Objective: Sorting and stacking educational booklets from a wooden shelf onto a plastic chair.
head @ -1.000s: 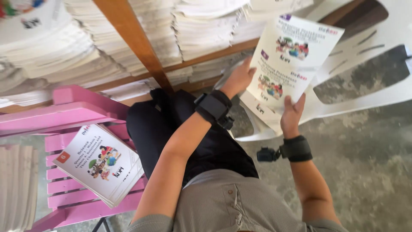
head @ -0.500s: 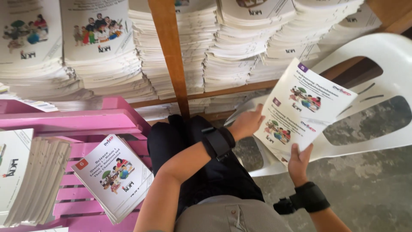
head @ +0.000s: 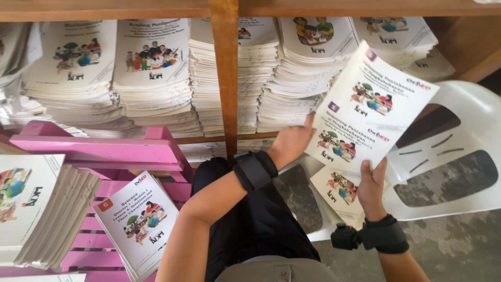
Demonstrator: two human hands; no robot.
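head view, looking down at a seated person. the right hand (head: 371, 184) pinches the lower edge of a fan of thin white booklets (head: 373, 109), thumb over the cover and fingers behind; the left hand (head: 291, 145) rests its fingers closed against the left edge of the same fan, steadying it. the booklets are held in the air above the white plastic chair (head: 459, 156), in front of the wooden shelf (head: 224, 78) packed with stacks of similar booklets (head: 151, 83). one more booklet (head: 336, 189) lies on the chair seat just below the right hand.

handling, as a judgement: the booklets look light, thin and floppy, with smooth covers that would slip over one another; a grip near the bound edge or across a corner, with the second hand squaring the loose edges, would keep the fan together. paper corners may crease if squeezed hard.

orientation: the top cover faces the camera, tilted; its long axis runs from lower left to upper right, with the head of the page toward the upper right corner.

surroundings: a pink slatted bench (head: 99, 151) at left carries another booklet (head: 138, 222) lying face up and a thick stack (head: 42, 209) at its edge. both wrists wear black bands (head: 254, 169).
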